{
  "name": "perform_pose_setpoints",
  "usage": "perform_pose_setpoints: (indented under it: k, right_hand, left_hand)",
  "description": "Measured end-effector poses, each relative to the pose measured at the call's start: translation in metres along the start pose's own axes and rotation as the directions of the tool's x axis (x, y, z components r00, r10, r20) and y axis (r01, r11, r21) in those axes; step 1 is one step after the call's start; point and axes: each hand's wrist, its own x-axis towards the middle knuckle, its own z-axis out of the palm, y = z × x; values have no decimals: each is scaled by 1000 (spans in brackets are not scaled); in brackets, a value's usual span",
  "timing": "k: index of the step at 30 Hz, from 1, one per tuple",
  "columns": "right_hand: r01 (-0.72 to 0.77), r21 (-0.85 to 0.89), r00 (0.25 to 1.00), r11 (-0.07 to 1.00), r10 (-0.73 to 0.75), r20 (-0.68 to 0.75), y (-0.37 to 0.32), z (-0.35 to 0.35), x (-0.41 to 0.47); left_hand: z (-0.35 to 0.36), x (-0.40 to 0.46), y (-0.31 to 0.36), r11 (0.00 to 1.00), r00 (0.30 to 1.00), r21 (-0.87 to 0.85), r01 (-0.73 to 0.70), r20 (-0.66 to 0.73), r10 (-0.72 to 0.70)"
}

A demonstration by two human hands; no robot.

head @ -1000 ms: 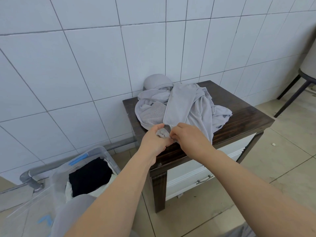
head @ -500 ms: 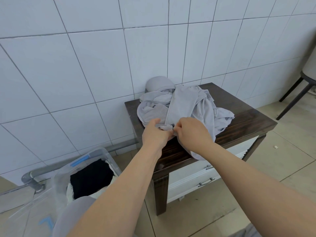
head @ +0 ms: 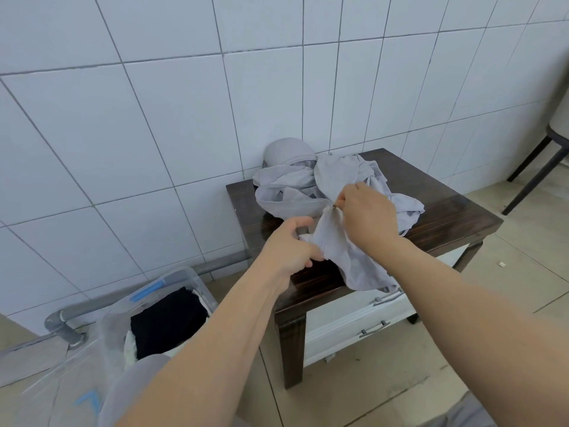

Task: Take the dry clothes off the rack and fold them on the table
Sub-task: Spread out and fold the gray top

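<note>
So the back of the room is a wall (head: 154, 118) of big white tiles with dark grout, and the floor (head: 462, 349) is beige tile, kinda scuffed. A grey pipe (head: 92, 306) runs low along the wall with an elbow at the left end.

The bench (head: 455, 223) is dark glossy wood, pushed against the wall, with white drawers (head: 354, 322) under it that have metal handles. On the left floor there's a clear bin (head: 172, 282) with something black (head: 166, 322) folded inside. Dark chair legs (head: 535, 177) poke in at far right.

The clothes (head: 295, 192) are a crumpled light grey heap on top of the bench, back by the wall, with one bit hanging over the front edge. Left hand (head: 289, 245) grips a fold of the cloth near the front edge, right hand (head: 366, 211) pinches it a little higher up. The hands are close but not touching, cloth stretched between them.
</note>
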Motion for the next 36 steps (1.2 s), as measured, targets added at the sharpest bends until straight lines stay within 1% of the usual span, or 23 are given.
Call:
perform_pose_setpoints:
  k: [2,4,6,7,10,13,14,15,16,17,18,19,20,21,22,23,25,27,30,32,34,36]
  right_hand:
    - [-38,24,999,999,38,-15,7,-8,15]
    - [-110,79,993,991,113,-36,14,-18,28]
    - [-163,142,984,976,172,-54,22,-27,37]
    - [-189,164,978,968,201,-62,25,-30,42]
    - [-250,235,960,939,273,-69,34,-38,50]
    - [-292,365,938,884,340,-72,34,-53,57]
    - [-279,412,931,867,349,-105,34,-61,57]
    - [-239,449,920,861,349,-180,34,-71,58]
    - [-178,476,889,861,348,-298,35,-81,58]
    - [-117,493,838,862,353,-417,35,-89,56]
    - [-87,493,794,866,359,-490,39,-95,55]
    - [-110,466,810,878,351,-470,41,-93,54]
    - [-196,384,879,902,335,-338,46,-85,53]
    - [-297,265,932,917,339,-129,51,-72,47]
    - [-359,181,933,915,357,44,56,-57,38]
    - [-388,157,920,908,371,125,60,-47,30]
    - [-393,184,918,901,372,139,63,-37,20]
    - [-369,131,926,920,351,140,61,-30,10]
    - [-364,161,929,917,347,127,61,-24,13]
    - [-402,166,916,901,392,92,70,-24,22]
    - [-434,188,900,881,434,45,81,-27,33]
    - [-449,211,889,868,457,16,88,-36,41]
  left_hand:
    - [-7,-2,10,1000,1000,22,-4,26,3]
    - [-11,-4,19,997,999,73,-31,35,28]
    - [-19,-5,26,993,999,110,-44,21,42]
    - [-25,-4,29,994,999,95,-46,9,46]
    - [-45,-1,42,997,995,27,-69,-63,71]
    - [-55,9,60,990,969,12,-144,-201,143]
    - [-55,12,67,980,945,-15,-200,-267,189]
    - [-54,16,74,958,908,-56,-282,-337,248]
    - [-53,21,82,922,859,-86,-378,-405,314]
    - [-50,27,87,885,810,-93,-455,-456,369]
    - [-43,35,92,865,780,-87,-494,-484,397]
    - [-40,42,90,872,776,-76,-483,-499,386]
    - [-35,52,86,907,807,-73,-414,-490,329]
    - [-31,62,77,946,849,-82,-313,-470,240]
    - [-28,70,64,973,874,-75,-218,-459,160]
    - [-26,77,53,987,877,-46,-157,-465,118]
    - [-26,88,41,994,866,2,-109,-490,96]
    - [-24,95,36,995,860,-41,-88,-508,55]
    - [-19,96,34,983,852,-140,-115,-523,26]
    - [-19,93,34,980,833,-123,-156,-550,64]
    - [-24,90,40,967,787,-94,-235,-602,133]
    - [-32,90,49,958,742,-19,-287,-637,210]
